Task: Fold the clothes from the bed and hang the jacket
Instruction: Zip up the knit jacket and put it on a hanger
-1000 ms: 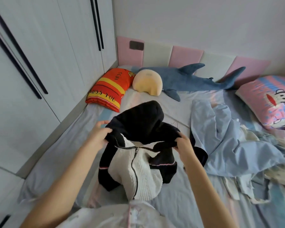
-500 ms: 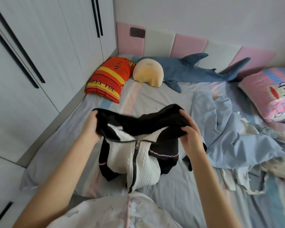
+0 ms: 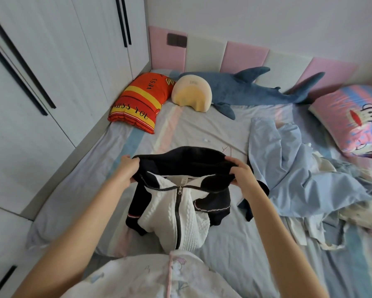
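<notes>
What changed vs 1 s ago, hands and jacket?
The left hand and right hand drew apart and stretched the top of the jacket out wide. Its hood, bunched in a hump before, now lies flatter. Both hands kept their grip. The plush shark and blue sheet lie as before.

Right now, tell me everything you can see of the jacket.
The jacket is black with a white, cable-textured knit front and a dark zip closed nearly to the neck. Thin pale stripes cross its black sleeves. The left hand and right hand grip its black hood edge at either side, holding it up facing the person, while its crumpled lower part hangs down to the bed.
</notes>
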A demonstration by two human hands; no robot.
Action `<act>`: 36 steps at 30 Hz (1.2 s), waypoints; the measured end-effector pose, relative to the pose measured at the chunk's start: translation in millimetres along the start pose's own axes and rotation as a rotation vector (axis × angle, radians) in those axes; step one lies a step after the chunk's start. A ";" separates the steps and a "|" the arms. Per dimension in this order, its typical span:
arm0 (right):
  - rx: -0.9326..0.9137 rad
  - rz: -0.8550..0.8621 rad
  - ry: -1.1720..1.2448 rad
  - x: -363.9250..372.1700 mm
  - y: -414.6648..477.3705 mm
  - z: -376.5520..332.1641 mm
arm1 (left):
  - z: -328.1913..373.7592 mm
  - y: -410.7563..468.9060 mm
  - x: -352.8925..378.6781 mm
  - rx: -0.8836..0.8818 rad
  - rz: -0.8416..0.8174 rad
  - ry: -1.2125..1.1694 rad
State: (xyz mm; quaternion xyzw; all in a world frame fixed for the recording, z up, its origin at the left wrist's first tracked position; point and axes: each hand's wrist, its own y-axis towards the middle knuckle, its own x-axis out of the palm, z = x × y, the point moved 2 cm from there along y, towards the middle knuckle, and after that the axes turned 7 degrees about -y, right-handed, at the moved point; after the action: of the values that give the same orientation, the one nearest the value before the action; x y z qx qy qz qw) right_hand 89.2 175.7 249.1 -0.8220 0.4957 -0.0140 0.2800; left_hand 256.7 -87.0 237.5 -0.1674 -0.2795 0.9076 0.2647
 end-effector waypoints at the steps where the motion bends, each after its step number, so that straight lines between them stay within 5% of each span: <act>1: -0.025 0.004 0.011 -0.9 -1.8 1.2 | -0.3 0.9 -0.8 0.024 -0.026 -0.041; 5: -0.325 0.034 0.363 -6.3 -16.0 -0.3 | 16.7 -14.2 -12.9 0.399 0.077 -0.439; 8: -0.116 0.122 0.256 -4.3 -2.6 3.8 | 27.6 -18.3 -20.2 0.691 0.192 -0.095; 11: 0.303 0.013 -0.117 7.4 7.7 8.0 | 23.4 3.1 -8.8 0.346 -0.051 0.598; 14: 0.217 -0.078 -0.448 16.7 8.0 5.7 | 16.4 0.4 0.2 0.131 -0.145 0.951; 20: -0.010 0.054 -0.842 25.2 5.4 26.3 | -18.5 15.8 14.7 0.076 -0.184 1.454; 27: -0.323 0.127 -0.976 22.1 38.2 58.0 | -35.8 67.7 14.6 0.301 -0.111 1.236; 31: -0.052 -0.203 -1.009 32.8 76.1 84.7 | -29.1 98.4 19.7 0.512 -0.042 1.043; 36: 0.032 -0.314 -1.029 81.0 152.0 104.2 | -48.8 155.0 30.0 0.445 -0.038 0.896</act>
State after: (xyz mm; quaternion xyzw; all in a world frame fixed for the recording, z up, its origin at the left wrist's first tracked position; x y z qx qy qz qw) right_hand 39.0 102.1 68.6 -0.7825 0.1654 0.3414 0.4937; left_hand 194.7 -158.5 102.1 -0.4753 0.0590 0.7791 0.4046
